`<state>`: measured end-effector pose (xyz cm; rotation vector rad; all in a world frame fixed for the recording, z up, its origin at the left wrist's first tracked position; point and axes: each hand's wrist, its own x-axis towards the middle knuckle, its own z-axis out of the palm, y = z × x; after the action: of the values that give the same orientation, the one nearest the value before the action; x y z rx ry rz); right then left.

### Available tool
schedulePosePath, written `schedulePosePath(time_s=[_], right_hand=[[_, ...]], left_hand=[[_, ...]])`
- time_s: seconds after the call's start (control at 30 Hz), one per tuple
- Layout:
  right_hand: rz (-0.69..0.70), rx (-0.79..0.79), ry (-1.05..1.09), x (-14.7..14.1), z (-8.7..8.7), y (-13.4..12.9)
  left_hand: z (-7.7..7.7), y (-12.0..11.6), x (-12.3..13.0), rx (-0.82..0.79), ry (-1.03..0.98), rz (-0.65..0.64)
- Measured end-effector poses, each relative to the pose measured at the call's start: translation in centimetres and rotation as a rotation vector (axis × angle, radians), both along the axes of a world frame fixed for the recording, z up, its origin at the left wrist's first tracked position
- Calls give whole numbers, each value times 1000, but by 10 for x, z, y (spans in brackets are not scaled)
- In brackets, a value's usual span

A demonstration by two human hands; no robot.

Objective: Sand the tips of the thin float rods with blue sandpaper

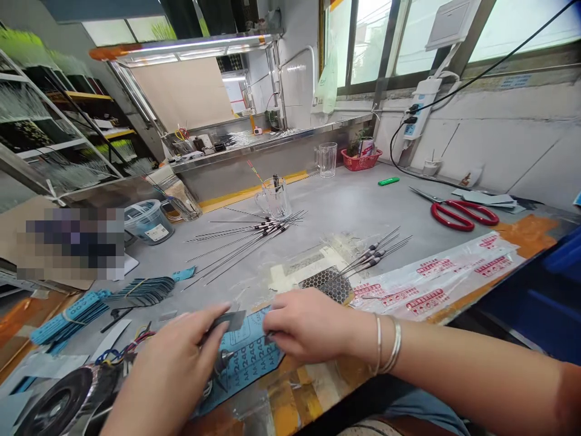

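On the left of the grey worktop [336, 206] lies a banded bundle of blue strips [68, 318], with a round black device [57, 399] nearer the viewer; the left hand [179, 345] pinches a small grey strip [236, 320] over a blue sheet [252, 357] printed AA-240; beyond, thin rods [271, 227] fan out by a glass mug [278, 198]; the right hand [306, 324] is curled at the sheet's right edge, its fingertips too hidden to tell what they grip; farther right are more rods, then red-handled scissors [447, 204].
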<state>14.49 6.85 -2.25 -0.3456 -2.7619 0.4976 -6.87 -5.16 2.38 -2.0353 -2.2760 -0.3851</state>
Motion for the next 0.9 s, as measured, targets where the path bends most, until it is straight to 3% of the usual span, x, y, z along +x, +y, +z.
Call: schedulePosePath(time_s=[0.13,0.3,0.4,0.63,0.9], right_hand=[[4,61,-18,-7,-1,-4],[26,39,44,23,-5,14],[8,34,48,25,-6,13],[-26,85,57,24,-9,10],[-33,108,134,47,-18,20]], left_hand=[[-5,18,23,-81,51,-77],[-2,7,30,-47,25,-227],[-2,4,32,-67,-4,-257],[-9,19,43,-409,127,-316],[-26,19,41,-213,-168,-206]])
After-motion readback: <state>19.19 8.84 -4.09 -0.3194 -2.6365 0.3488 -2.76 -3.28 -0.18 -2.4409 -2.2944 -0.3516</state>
